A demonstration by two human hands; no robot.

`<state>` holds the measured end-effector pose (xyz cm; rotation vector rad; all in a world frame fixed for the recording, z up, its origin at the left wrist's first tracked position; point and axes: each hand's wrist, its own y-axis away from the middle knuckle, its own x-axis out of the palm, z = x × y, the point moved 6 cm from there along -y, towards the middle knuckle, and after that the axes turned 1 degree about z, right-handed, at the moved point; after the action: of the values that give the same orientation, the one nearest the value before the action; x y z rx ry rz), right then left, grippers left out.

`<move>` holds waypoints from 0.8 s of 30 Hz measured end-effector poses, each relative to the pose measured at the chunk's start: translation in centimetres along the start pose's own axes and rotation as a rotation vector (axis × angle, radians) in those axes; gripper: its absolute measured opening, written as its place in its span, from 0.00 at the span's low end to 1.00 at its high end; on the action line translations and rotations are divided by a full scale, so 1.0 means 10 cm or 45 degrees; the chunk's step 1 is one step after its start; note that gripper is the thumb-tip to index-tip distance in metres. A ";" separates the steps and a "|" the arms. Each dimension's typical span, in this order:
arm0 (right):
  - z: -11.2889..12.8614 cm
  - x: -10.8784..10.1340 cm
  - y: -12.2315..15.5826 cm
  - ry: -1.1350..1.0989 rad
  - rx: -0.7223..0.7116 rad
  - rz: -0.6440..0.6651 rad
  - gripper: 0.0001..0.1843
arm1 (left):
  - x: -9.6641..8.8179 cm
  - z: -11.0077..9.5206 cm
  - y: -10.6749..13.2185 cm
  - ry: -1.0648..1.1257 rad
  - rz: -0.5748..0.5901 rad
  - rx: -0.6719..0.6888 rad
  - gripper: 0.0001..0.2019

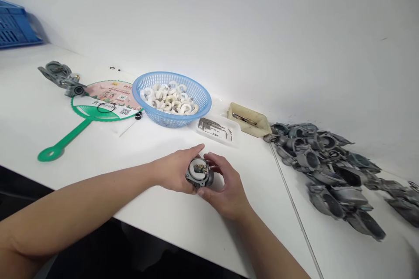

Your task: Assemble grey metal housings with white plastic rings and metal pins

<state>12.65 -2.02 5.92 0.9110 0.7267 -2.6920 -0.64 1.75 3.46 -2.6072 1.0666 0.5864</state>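
Observation:
Both hands meet over the white table near its front edge. My left hand [175, 170] wraps round a small grey metal carburetor body [198, 173] that has a white ring part seated in its round opening. My right hand [225, 185] grips the same part from the right side, fingers curled on it. A blue plastic basket [172, 117] of white ring-shaped floats stands just beyond the hands. A clear tray [233, 137] of thin metal pins lies to the right of the basket.
A heap of grey metal carburetor bodies [330, 170] covers the table at right. A tan tray [258, 122] sits by the wall. A green hand fan [98, 109], black O-rings and another grey metal part [62, 77] lie at left. A blue crate [15, 26] stands at far left.

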 end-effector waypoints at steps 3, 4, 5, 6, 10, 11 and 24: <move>0.02 0.03 -0.05 -0.026 0.037 0.044 0.38 | 0.03 0.03 -0.02 0.127 0.072 0.048 0.64; 0.03 0.04 -0.06 -0.051 0.057 0.062 0.37 | 0.03 0.05 -0.03 0.182 0.094 0.053 0.66; 0.03 0.05 -0.07 -0.079 0.073 0.079 0.37 | 0.03 0.06 -0.03 0.250 0.119 0.054 0.67; 0.04 0.06 -0.08 -0.103 0.084 0.094 0.37 | 0.03 0.08 -0.04 0.335 0.148 0.059 0.68; 0.05 0.07 -0.08 -0.054 0.108 0.098 0.36 | -0.02 0.14 -0.07 0.724 0.198 0.100 0.64; 0.06 0.06 -0.07 -0.006 0.104 0.090 0.37 | -0.05 0.18 -0.07 0.802 0.165 0.102 0.62; 0.08 -0.01 0.17 0.066 0.550 0.088 0.47 | -0.17 0.55 -0.10 1.353 -0.222 -0.106 0.36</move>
<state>12.96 -3.90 5.85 1.0758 0.1121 -2.8210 -2.51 5.56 -0.50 -3.0329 0.9994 -0.9261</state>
